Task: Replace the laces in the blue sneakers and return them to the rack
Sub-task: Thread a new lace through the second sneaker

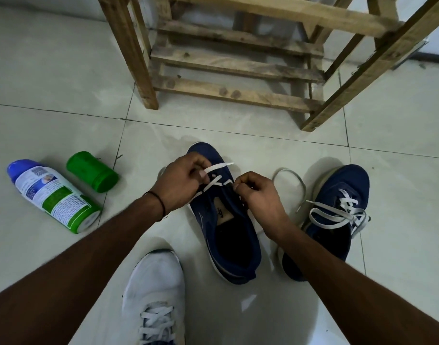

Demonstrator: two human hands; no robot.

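White sneaker (153,290), left hand (181,183) and right hand (258,195) pinching lace (217,168), blue sneaker (241,220) half-laced

Two blue sneakers (250,245) (338,185), one white shoe (153,282), one spray can (54,195), one green cap (91,171), one rack (233,63).

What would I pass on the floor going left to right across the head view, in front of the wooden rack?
From the left: spray can → green cap → white sneaker → blue sneaker, whose white lace the left hand and right hand pinch → second blue sneaker, laces loose.
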